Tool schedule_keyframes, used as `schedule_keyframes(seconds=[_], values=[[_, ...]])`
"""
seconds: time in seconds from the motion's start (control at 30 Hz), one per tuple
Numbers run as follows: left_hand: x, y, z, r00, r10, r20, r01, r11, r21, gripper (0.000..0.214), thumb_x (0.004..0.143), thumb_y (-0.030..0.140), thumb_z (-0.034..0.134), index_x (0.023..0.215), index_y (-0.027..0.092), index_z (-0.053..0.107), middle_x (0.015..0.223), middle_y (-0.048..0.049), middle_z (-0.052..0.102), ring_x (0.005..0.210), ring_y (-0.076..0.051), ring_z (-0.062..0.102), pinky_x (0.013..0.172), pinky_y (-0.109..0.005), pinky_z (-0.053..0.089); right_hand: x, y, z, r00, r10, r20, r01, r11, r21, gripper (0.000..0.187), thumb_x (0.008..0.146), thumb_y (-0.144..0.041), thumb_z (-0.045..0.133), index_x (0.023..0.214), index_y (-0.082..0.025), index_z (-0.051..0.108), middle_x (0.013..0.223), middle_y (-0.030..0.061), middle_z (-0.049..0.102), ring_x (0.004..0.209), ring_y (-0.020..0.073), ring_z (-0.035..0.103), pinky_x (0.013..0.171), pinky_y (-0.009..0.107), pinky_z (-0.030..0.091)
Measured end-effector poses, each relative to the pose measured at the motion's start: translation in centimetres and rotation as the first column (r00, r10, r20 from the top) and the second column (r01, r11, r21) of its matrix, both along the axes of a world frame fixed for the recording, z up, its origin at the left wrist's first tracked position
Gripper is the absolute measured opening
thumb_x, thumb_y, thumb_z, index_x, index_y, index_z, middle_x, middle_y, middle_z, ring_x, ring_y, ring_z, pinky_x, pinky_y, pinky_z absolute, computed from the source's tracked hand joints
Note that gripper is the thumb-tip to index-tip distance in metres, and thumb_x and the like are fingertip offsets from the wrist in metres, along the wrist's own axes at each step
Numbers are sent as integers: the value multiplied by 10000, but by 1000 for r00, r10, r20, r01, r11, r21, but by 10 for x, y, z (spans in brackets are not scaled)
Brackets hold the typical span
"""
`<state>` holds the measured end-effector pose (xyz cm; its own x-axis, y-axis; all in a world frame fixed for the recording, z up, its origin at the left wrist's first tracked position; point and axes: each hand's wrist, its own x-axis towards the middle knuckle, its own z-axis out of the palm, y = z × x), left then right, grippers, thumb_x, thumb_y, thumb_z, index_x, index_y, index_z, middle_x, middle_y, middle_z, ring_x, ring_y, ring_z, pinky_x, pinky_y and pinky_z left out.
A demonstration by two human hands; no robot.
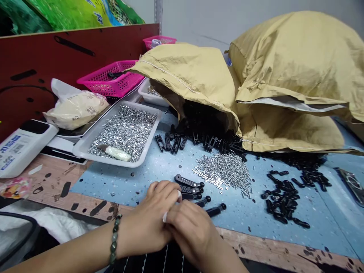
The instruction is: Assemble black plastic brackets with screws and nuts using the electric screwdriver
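My left hand (152,220) and my right hand (192,229) meet at the near edge of the blue mat (159,167), fingers curled and pressed together over something I cannot make out. Just beyond the fingertips lie three flat black plastic arms (189,185) and two black pins with round heads (216,208). A heap of small silver screws (223,170) lies farther back. A green bead bracelet (114,239) circles my left wrist.
A white tray of silver nuts (122,132) with a small scoop stands at left. Tan sacks (284,76) spill black parts (204,136) at the back. More black pieces (284,197) lie at right. Pink baskets (112,77) and a red board sit behind.
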<state>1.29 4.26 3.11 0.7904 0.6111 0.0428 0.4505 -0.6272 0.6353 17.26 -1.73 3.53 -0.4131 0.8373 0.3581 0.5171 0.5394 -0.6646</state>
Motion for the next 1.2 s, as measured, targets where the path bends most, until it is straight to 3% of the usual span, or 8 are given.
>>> schedule_keyframes(seconds=[0.03,0.1,0.17,0.27,0.4,0.9,1.1,1.2], values=[[0,0,1,999,41,26,-40,999,-30,392,644,98,516,1010,210,433,1137,-80,492,1116,-272,437,962,-477,367,0,0,1,999,-16,-41,14,999,-43,201,892,-85,429,987,-214,550,838,37,598,779,162,560,684,307,485],[-2,1,0,987,141,71,-137,989,-64,385,682,133,531,1037,218,409,1218,-93,452,1163,-271,416,948,-452,401,5,3,-2,976,-164,-144,138,975,-176,135,902,-137,458,912,-211,571,811,28,588,744,149,560,651,290,483],[-7,2,-2,980,185,73,-184,982,-33,408,751,196,552,1131,219,407,1304,-101,420,1216,-282,385,953,-449,402,14,9,-9,900,-376,-220,296,898,-326,90,887,-213,507,881,-212,597,795,22,587,702,145,569,604,281,482],[-15,6,-10,994,103,-28,-99,988,115,445,841,237,527,1271,232,411,1338,-82,465,1236,-301,386,982,-494,337,24,21,-25,773,-586,-244,415,757,-505,138,845,-302,555,823,-191,634,740,21,584,579,128,555,490,254,453],[-18,7,-20,989,-4,-145,38,972,234,414,882,212,477,1294,219,446,1336,-70,516,1221,-307,410,992,-532,238,22,32,-40,760,-627,-171,443,692,-570,165,806,-301,566,757,-169,651,697,31,588,508,118,531,431,238,421],[-18,6,-21,989,-23,-148,64,960,272,436,887,235,463,1322,212,438,1370,-72,495,1214,-296,419,995,-517,227,22,34,-41,798,-602,-38,511,708,-488,166,817,-271,527,741,-185,646,688,23,619,546,141,558,488,249,431],[-10,6,-19,987,-11,-161,52,966,253,470,863,220,485,1329,213,435,1311,-89,523,1184,-317,435,972,-553,266,16,41,-37,793,-552,259,609,740,-286,26,784,-202,539,806,-194,549,663,10,598,564,167,564,525,268,417],[-8,6,-19,987,12,-158,27,969,246,485,848,187,490,1328,220,434,1299,-103,514,1189,-321,431,965,-567,309,27,33,-30,748,-569,342,639,757,-138,241,816,-300,565,1015,-179,502,817,64,617,625,206,594,524,302,448]])
